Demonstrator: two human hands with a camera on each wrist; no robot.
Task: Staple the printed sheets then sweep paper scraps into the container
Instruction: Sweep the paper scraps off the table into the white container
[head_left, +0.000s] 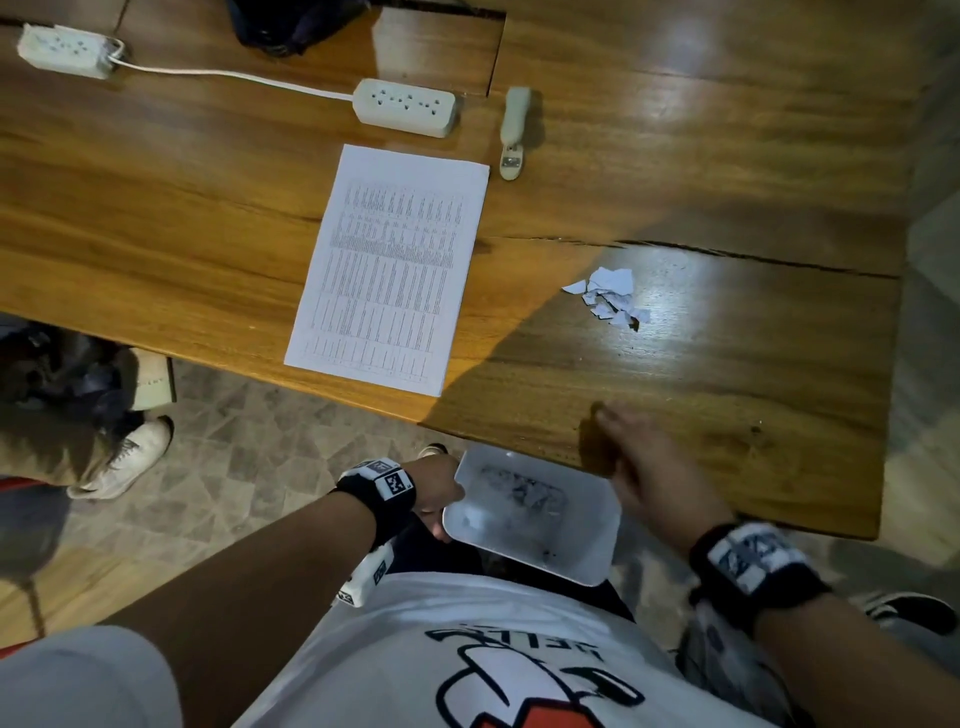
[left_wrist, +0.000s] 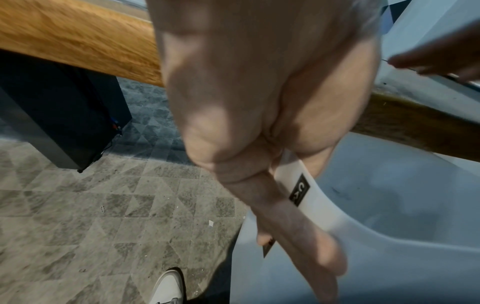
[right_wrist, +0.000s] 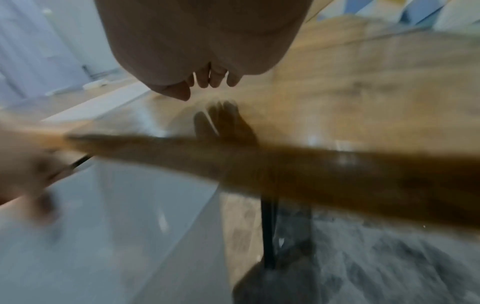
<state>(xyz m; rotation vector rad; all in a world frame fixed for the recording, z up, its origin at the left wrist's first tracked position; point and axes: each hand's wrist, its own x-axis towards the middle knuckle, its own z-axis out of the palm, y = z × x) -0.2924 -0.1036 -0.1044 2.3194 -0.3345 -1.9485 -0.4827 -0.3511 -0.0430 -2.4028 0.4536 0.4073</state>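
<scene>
A white plastic container (head_left: 576, 540) hangs just below the near edge of the wooden table (head_left: 208, 208), with paper scraps inside it. My left hand (head_left: 441, 499) grips its left rim; in the left wrist view my fingers (left_wrist: 298, 226) curl round the container (left_wrist: 389, 205) rim. My right hand (head_left: 639, 457) lies over the table's near edge with straight fingers, blurred, holding nothing. A small pile of torn paper scraps (head_left: 608, 299) sits farther out on the table. The printed sheets (head_left: 389, 265) lie left of centre. A cream stapler (head_left: 514, 130) rests beyond them.
Two white power strips (head_left: 405, 106) (head_left: 67, 49) joined by a cable lie at the back of the table. A dark bag (head_left: 291, 23) sits at the far edge. Another person's leg and white shoe (head_left: 130, 457) are on the tiled floor to the left.
</scene>
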